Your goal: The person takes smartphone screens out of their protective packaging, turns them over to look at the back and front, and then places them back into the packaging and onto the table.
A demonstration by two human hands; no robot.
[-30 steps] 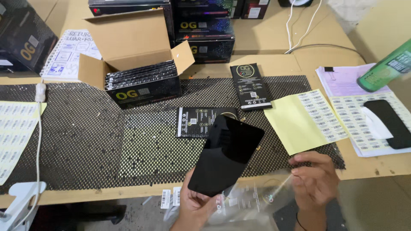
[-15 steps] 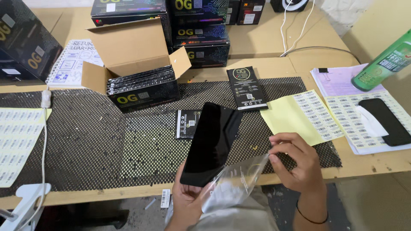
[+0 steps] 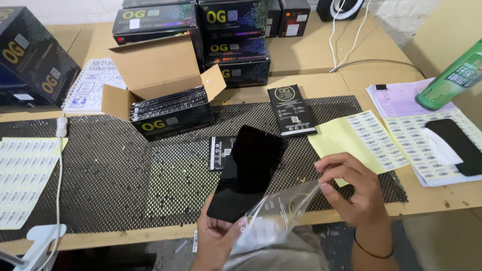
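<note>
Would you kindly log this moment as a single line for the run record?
left hand: holds black screen panel | right hand: pinches clear plastic sleeve | panel: above mesh mat, outside sleeve

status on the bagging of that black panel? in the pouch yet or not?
Not yet. Done: the black glass panel is off the mat, held by the left hand. In hand: the right hand pinches the clear plastic pouch, its mouth by the panel's lower end. Left: the panel sits almost wholly outside the pouch; the open cardboard box holds packed units.

Quick count of the bench, two hands busy

One black screen panel (image 3: 249, 170), one clear bag (image 3: 273, 216), one open cardboard box (image 3: 158, 75), three label sheets, one green bottle (image 3: 452, 75), two flat black packs on the mat.
</note>
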